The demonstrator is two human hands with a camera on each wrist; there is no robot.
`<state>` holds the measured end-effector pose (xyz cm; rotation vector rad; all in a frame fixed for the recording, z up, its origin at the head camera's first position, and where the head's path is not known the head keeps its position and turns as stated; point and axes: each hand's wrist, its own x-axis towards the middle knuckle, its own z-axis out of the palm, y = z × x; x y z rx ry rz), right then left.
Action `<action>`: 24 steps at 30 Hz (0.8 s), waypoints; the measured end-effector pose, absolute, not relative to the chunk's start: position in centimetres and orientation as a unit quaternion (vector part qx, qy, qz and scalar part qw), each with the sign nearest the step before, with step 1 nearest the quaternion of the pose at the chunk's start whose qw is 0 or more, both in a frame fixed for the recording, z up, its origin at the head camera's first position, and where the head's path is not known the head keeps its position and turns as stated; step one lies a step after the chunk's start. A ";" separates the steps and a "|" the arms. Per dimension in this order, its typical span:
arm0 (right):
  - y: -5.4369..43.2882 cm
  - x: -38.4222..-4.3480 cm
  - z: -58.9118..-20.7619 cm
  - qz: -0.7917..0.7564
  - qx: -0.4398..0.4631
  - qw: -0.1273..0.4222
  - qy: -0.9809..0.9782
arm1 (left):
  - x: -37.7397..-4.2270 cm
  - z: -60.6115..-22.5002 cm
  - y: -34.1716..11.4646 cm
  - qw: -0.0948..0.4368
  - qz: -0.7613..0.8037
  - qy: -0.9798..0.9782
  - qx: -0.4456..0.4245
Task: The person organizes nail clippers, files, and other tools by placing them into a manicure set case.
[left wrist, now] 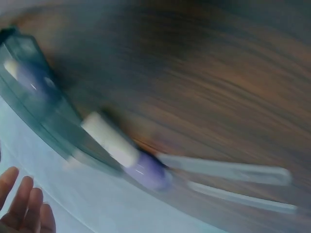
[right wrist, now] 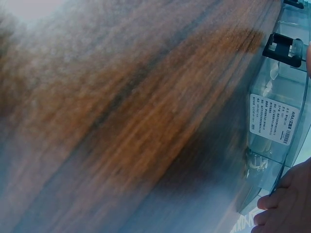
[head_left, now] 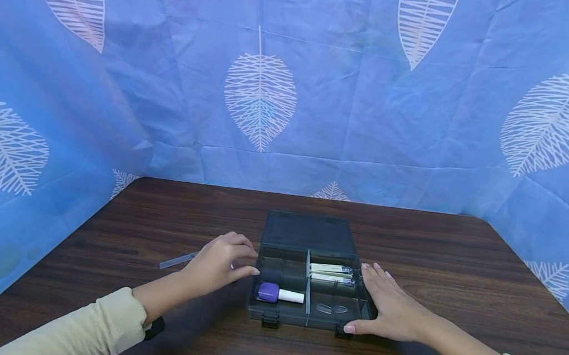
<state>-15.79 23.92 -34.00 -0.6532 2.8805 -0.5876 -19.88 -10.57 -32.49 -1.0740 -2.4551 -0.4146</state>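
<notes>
A dark see-through divided case [head_left: 281, 315] stands with its lid [head_left: 305, 232] tipped back. Inside it, a purple nail polish bottle [head_left: 269, 292] with a white cap lies front left, two pale nail clippers [head_left: 331, 279] back right, and two small clear pieces [head_left: 331, 309] front right. My left hand [head_left: 222, 262], fingers loosely bent, is at the case's left edge, holding nothing visible. My right hand [head_left: 394, 309] rests spread on the right side, thumb near the front latch. In the blurred left wrist view, a second purple polish bottle [left wrist: 146, 170] lies outside the case.
Two thin greyish strips [left wrist: 228, 171] lie on the wooden table beside the second bottle; in the head view part of one strip [head_left: 177, 260] shows behind my left hand. A printed label [right wrist: 273, 119] is on the case. Blue leaf-patterned cloth [head_left: 314, 118] surrounds the table.
</notes>
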 end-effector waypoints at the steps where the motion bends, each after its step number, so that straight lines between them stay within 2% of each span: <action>1: 23.9 -15.8 -34.0 -0.195 -0.217 0.065 0.954 | -20.0 -32.5 -11.0 0.214 -0.156 -0.887 -0.379; 7: 23.9 -15.8 -34.0 -0.196 -0.216 0.068 0.954 | -21.2 -33.1 -13.5 0.210 -0.188 -0.899 -0.334; 11: 23.8 -15.7 -33.9 -0.197 -0.209 0.072 0.955 | -21.7 -33.7 -14.6 0.189 -0.206 -0.908 -0.313; 24: 23.8 -15.7 -34.0 -0.200 -0.213 0.069 0.954 | -23.5 -34.9 -16.7 0.054 -0.212 -0.929 -0.297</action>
